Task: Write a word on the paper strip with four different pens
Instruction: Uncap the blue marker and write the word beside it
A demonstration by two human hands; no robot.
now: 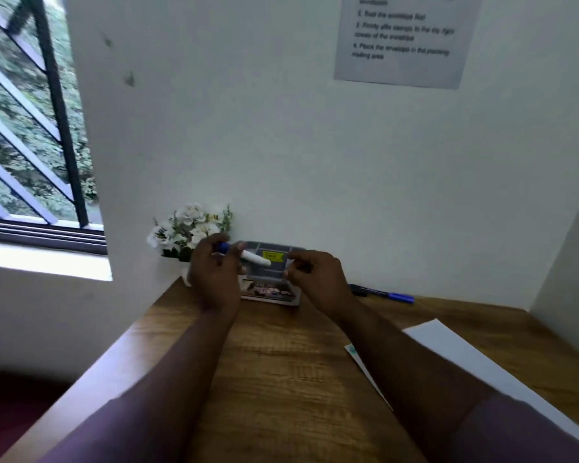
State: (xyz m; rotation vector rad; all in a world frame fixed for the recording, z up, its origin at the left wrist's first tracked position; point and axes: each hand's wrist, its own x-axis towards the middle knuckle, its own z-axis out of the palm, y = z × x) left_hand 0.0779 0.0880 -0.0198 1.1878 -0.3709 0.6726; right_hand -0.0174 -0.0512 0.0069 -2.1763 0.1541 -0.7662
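at the far edge of the desk (281, 362), left hand (214, 272) grips a white marker (256, 257). right hand (315, 275) is curled; contents cannot be determined. paper strip (482, 365) lies near right, writing not visible. blue pen (385, 293) lies beyond.

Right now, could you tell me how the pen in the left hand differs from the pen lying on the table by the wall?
The white pen is held above the table in the left hand, while the dark pen lies flat on the wooden table, untouched. The white pen has a pale barrel with a blue end at the fingers; the dark pen has a dark barrel and a blue end pointing right. Both are slim markers with blue parts.
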